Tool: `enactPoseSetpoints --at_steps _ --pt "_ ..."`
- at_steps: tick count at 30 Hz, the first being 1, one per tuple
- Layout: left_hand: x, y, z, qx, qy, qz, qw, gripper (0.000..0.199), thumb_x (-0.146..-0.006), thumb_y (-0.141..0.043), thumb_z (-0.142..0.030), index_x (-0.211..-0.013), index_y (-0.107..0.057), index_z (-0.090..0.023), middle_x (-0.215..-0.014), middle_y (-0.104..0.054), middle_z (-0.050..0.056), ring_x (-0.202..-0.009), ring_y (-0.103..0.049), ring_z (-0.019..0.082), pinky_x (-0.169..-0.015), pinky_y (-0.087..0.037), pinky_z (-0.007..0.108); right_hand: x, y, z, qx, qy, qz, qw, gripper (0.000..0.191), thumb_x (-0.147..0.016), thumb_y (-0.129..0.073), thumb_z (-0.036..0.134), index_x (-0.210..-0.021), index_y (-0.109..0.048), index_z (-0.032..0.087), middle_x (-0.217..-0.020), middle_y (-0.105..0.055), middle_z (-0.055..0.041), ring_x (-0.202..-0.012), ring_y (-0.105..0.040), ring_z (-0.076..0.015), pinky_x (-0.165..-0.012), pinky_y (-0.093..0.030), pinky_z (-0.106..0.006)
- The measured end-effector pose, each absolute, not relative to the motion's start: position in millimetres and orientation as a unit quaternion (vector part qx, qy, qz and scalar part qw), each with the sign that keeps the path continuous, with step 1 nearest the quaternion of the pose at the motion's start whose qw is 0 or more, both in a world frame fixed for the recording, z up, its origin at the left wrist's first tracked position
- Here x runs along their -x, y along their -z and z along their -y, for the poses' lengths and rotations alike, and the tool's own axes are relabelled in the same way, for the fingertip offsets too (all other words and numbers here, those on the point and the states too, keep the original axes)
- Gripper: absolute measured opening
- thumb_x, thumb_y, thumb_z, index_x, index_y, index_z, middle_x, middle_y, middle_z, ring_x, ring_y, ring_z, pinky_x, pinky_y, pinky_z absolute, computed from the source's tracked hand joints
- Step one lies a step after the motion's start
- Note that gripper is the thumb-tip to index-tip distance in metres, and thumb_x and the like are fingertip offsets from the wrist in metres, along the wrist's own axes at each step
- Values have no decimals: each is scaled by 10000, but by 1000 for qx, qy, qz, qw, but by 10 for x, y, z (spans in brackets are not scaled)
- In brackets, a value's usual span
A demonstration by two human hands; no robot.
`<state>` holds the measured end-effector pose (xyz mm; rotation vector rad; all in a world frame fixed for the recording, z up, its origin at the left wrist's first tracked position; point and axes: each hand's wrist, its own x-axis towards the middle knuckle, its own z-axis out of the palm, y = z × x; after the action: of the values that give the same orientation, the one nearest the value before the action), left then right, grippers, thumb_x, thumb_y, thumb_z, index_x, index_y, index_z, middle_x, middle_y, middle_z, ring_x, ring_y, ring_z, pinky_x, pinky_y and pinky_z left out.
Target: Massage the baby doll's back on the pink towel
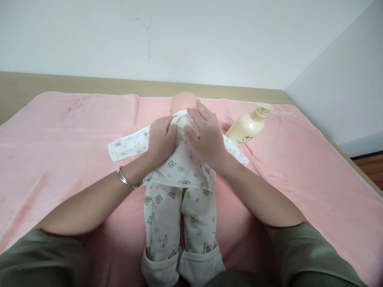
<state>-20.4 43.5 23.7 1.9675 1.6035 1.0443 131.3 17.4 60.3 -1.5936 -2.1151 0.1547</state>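
Observation:
A baby doll lies stretched out in front of me, its smooth bald head away from me. It wears a white long-sleeved top and matching trousers printed with small green bears. My left hand is wrapped round the doll's shoulder on the left, over the cloth. Across the upper part of the top, near the neck, lies my right hand, its fingers spread. The doll's face does not show, and its arm on the right is partly hidden by my right hand and forearm.
A cream pump bottle leans tilted beside the doll's sleeve on the right. Under everything is a pink blanket with some creases, laid over a wooden surface. A white wall stands behind.

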Motion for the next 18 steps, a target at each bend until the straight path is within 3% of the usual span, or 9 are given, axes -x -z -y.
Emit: enactPoseSetpoints --at_steps 4,9,12,15,18 --pt "211 -214 -454 -705 -372 -577 178 208 -909 -388 -297 -804 -552 -224 -898 -686 76 -861 -570 241 -829 -452 375 -1302 -574 -179 585 -34 778 225 549 -1042 -392 299 -1579 -475 224 -1753 -291 -95 -1637 -250 -318 -1313 -229 -644" --pt "217 -221 -471 -699 -366 -586 184 239 -887 -405 -278 -849 -629 -203 -938 -724 85 -897 -608 247 -874 -488 391 -1328 -586 -165 537 -86 834 95 584 -1079 -353 299 -1640 -379 140 -1754 -259 -165 -1631 -259 -367 -1306 -259 -648" --pt "233 -218 -471 -650 -420 -588 236 264 -870 -459 -286 -946 -696 -197 -1050 -769 75 -994 -655 247 -909 -522 385 -1492 -864 -70 477 -101 872 39 600 -1054 -450 280 -1638 -391 153 -1756 -259 -151 -1632 -259 -369 -1305 -307 -620" --pt "258 -196 -481 -589 -469 -587 296 301 -822 -498 -238 -1031 -711 -202 -1132 -784 54 -1084 -683 237 -950 -563 364 -1753 -1216 63 430 -99 895 64 594 -1043 -499 292 -1630 -414 248 -1755 -285 -64 -1614 -321 -343 -1289 -375 -604" --pt "217 -242 -472 -607 -457 -589 275 378 -864 -425 -205 -1142 -681 -205 -1223 -760 71 -1149 -691 243 -978 -588 383 -2058 -1496 173 433 -72 885 154 591 -1061 -474 362 -1642 -397 283 -1743 -311 2 -1596 -366 -317 -1321 -358 -582"
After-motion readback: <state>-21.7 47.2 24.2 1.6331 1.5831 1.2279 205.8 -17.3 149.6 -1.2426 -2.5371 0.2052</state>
